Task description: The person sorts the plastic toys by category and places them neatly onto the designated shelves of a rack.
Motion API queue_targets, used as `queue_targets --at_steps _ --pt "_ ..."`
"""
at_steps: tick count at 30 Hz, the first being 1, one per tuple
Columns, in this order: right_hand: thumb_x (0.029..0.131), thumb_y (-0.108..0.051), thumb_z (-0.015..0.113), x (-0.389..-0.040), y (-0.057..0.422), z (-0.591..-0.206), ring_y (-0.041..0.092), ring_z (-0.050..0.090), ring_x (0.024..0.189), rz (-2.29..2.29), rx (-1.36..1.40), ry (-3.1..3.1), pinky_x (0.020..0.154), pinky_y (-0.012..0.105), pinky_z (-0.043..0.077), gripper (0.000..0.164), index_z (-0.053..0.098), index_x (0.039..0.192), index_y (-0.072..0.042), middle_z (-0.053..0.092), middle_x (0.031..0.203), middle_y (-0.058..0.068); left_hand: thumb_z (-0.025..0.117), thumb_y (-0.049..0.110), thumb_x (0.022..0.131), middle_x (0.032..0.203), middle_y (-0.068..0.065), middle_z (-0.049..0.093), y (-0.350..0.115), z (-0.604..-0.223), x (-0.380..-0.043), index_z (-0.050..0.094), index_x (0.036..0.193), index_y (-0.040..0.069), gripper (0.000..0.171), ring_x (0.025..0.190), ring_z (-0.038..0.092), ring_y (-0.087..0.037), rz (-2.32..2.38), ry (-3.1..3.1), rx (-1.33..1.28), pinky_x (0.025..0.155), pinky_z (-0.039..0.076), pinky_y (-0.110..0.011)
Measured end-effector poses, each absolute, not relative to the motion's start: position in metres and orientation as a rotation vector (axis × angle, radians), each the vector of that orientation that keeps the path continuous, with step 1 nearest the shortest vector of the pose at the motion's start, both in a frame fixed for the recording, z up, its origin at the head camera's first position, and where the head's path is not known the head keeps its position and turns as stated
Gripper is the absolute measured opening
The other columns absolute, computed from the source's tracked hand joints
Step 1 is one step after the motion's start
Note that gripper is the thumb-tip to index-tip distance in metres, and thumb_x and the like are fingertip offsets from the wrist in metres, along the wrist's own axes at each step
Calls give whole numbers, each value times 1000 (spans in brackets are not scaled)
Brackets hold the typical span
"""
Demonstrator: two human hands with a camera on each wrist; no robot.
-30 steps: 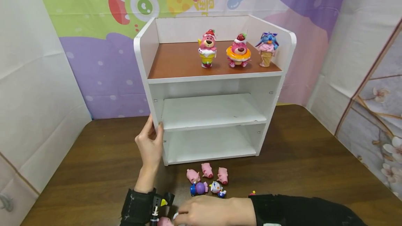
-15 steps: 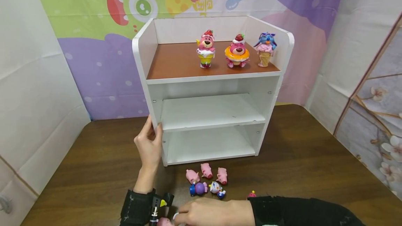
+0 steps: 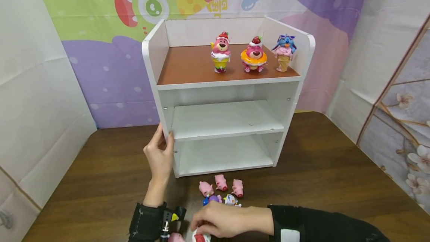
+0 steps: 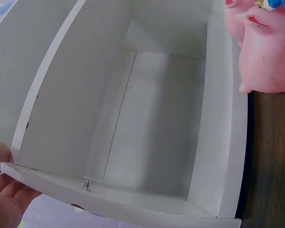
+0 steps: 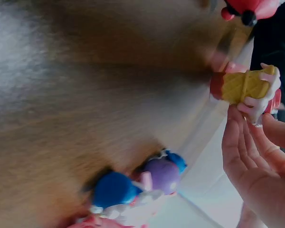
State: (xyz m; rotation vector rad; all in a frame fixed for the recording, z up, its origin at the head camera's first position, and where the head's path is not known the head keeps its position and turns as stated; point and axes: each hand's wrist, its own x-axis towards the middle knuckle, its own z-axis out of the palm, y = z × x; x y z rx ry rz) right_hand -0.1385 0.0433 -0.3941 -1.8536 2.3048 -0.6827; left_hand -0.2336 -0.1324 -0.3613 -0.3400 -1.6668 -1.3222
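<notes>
My left hand (image 3: 159, 158) grips the left side panel of a white shelf unit (image 3: 228, 81), thumb at the front edge and fingers round the outside. In the left wrist view its fingers (image 4: 20, 195) show beyond that panel. Low in the head view, my right hand (image 3: 223, 219) holds an ice-cream-cone figurine (image 5: 244, 88) with a yellow waffle cone, white-pink cream and red parts. The figurine is partly cut off by the head view's bottom edge. On the brown top stand a pink bear in a cup (image 3: 220, 57), a bear in an orange ring (image 3: 254, 57) and a blue cone figurine (image 3: 284, 53).
Pink toy pigs (image 3: 220, 182) lie before the unit, with a purple-and-blue figure (image 3: 215, 199) and a white figure (image 3: 231, 199) nearer me. Another pink toy (image 3: 175, 237) lies by my left wrist. The unit's middle shelf (image 3: 228, 117) holds nothing visible.
My right hand has risen slightly and turned, bringing the red and white figurine into view. Its arm now covers the small pink-red toy at the right. The left hand stays on the unit.
</notes>
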Motion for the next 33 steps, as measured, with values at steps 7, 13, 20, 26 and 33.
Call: queue_targets --at_steps 7,13,20,26,33 --pt "87 -9 55 -149 52 -397 -12 44 69 -801 -1587 2256 64 3 39 6 61 89 -8 59 75 -8 59 -9 78 105 -19 59 -133 -362 -233 54 120 0 43 84 61 -29 -1318 -1674 -334 66 48 -14" --pt "87 -5 54 -155 55 -397 -10 47 73 -833 -1534 2166 68 6 42 9 61 93 -5 60 78 -4 58 -8 79 107 -19 59 -133 -361 -233 53 121 1 43 86 60 -29 -1320 -1683 -336 67 48 -15" --pt "88 -13 54 -149 58 -387 -10 45 67 -805 -1499 2356 64 5 40 15 62 97 -4 60 79 -6 58 -8 79 107 -18 59 -132 -361 -233 54 120 1 43 86 60 -29 -1329 -1675 -336 66 48 -15" --pt "80 -45 58 -124 55 -380 -5 38 51 -592 -1467 2779 46 9 36 34 60 80 -11 48 64 -12 59 -8 79 107 -18 59 -132 -360 -234 54 120 0 42 85 60 -29 -1326 -1667 -344 66 48 -14" --pt "73 -56 60 -105 44 -386 7 50 49 -210 -1330 2990 41 21 43 46 51 73 -10 49 59 -5 59 -8 78 106 -19 59 -132 -361 -234 54 119 -1 41 84 60 -30 -1322 -1669 -336 65 47 -13"
